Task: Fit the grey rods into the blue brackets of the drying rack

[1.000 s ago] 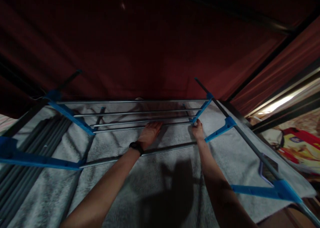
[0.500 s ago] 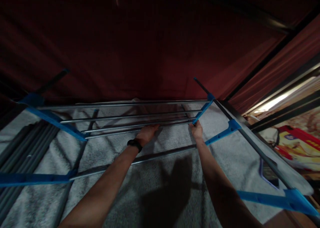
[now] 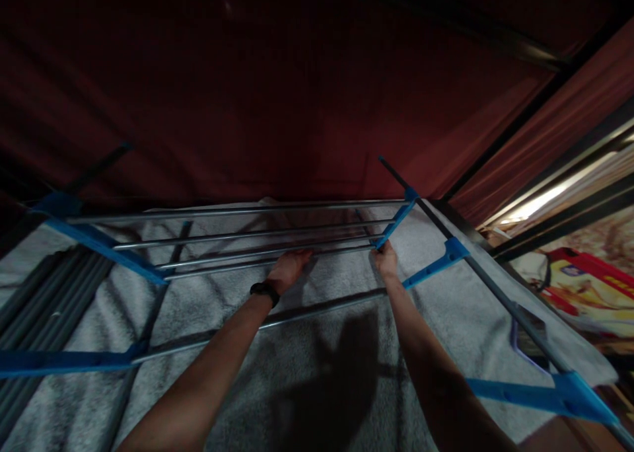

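Note:
A rack of thin grey metal rods and blue plastic brackets stands on a pale fleecy cloth [image 3: 198, 399]. My left hand [image 3: 290, 270], a black band on its wrist, is closed round the front metal rod [image 3: 238, 265] near its middle; the fingertips are partly hidden. At that rod's right end, my right hand [image 3: 385, 260] grips the lower tip of a blue bracket [image 3: 395, 224], with some fingers out of sight behind it. The left ends of several rods sit in another blue bracket [image 3: 106, 246]. Nearer me, a single rod [image 3: 327, 306] passes beneath both forearms.
Several loose grey tubes [image 3: 54, 306] lie bundled at left. A phone-like flat object [image 3: 528, 336] lies beneath the right-hand side pole [image 3: 500, 297]. Dark red fabric [image 3: 307, 95] hangs behind the rack. A red and yellow package [image 3: 589, 287] is at far right.
The whole scene has shifted slightly left in view. Both hands keep nearly the same places on the rod and bracket.

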`<action>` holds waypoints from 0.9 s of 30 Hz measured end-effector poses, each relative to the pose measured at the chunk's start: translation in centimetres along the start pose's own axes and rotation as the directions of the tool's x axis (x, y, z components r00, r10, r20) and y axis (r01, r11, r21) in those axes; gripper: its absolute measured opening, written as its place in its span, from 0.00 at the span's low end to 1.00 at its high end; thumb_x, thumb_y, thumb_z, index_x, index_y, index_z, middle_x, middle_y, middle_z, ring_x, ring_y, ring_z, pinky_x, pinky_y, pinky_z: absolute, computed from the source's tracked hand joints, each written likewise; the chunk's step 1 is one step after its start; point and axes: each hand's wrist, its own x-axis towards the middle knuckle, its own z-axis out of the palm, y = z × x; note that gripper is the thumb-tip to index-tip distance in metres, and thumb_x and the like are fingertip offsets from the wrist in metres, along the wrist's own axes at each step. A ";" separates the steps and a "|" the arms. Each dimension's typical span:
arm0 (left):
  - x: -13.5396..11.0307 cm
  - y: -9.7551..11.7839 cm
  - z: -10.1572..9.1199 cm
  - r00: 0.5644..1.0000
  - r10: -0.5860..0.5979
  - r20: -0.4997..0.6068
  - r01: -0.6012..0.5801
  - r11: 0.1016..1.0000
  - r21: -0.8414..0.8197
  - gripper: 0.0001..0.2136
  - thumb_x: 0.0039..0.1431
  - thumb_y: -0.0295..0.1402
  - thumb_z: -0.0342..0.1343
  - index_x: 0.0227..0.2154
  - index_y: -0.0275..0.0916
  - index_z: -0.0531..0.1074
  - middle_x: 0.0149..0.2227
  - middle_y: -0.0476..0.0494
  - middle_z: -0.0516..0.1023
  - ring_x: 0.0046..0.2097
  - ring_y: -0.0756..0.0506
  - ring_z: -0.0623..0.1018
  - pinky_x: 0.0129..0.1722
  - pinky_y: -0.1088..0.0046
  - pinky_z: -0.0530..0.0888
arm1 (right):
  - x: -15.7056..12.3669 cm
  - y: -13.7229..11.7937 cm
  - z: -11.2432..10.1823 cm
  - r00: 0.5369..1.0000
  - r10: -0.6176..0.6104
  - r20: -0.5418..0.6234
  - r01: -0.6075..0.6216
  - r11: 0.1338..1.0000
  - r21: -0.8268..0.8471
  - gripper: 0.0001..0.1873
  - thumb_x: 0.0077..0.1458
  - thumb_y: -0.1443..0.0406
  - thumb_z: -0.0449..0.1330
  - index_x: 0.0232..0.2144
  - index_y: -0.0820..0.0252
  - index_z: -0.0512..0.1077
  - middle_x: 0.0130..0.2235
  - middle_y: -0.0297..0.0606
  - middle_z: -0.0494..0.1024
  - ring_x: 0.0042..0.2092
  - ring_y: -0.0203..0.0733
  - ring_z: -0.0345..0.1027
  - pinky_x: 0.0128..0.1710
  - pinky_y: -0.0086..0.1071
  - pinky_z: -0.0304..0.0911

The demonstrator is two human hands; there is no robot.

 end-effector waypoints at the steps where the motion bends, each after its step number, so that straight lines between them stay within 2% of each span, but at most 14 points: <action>1: -0.1 0.0 0.0 1.000 -0.006 -0.001 0.006 1.000 0.005 0.21 0.73 0.27 0.45 0.63 0.39 0.74 0.61 0.36 0.80 0.58 0.38 0.81 0.60 0.61 0.74 | -0.1 -0.1 0.0 1.000 0.018 -0.012 -0.018 1.000 -0.008 0.20 0.47 0.62 0.53 0.44 0.56 0.70 0.38 0.39 0.81 0.40 0.47 0.74 0.47 0.39 0.73; 16: -0.3 0.0 -0.5 1.000 -0.027 0.001 0.027 0.999 -0.021 0.20 0.73 0.29 0.47 0.61 0.40 0.76 0.58 0.36 0.82 0.57 0.38 0.82 0.58 0.63 0.75 | -0.4 -1.5 0.0 0.993 0.105 -0.046 -0.110 0.987 -0.114 0.16 0.47 0.65 0.55 0.40 0.56 0.74 0.38 0.46 0.83 0.43 0.54 0.78 0.50 0.45 0.73; 22: 0.1 -0.1 -0.2 1.000 -0.021 0.001 0.021 1.000 0.002 0.19 0.73 0.29 0.47 0.59 0.41 0.77 0.58 0.36 0.82 0.56 0.38 0.82 0.57 0.62 0.75 | -0.4 -2.0 0.1 0.994 0.100 -0.050 -0.106 0.984 -0.141 0.18 0.48 0.65 0.54 0.41 0.57 0.75 0.40 0.45 0.84 0.44 0.50 0.79 0.51 0.40 0.74; 27: -0.6 1.0 -0.4 1.000 -0.009 -0.015 0.009 1.000 0.015 0.19 0.74 0.30 0.48 0.62 0.39 0.75 0.60 0.35 0.80 0.57 0.38 0.81 0.59 0.60 0.74 | -1.0 -2.5 -0.5 0.994 0.104 -0.015 -0.105 0.986 -0.129 0.21 0.48 0.62 0.54 0.45 0.59 0.75 0.37 0.45 0.83 0.41 0.51 0.77 0.48 0.41 0.74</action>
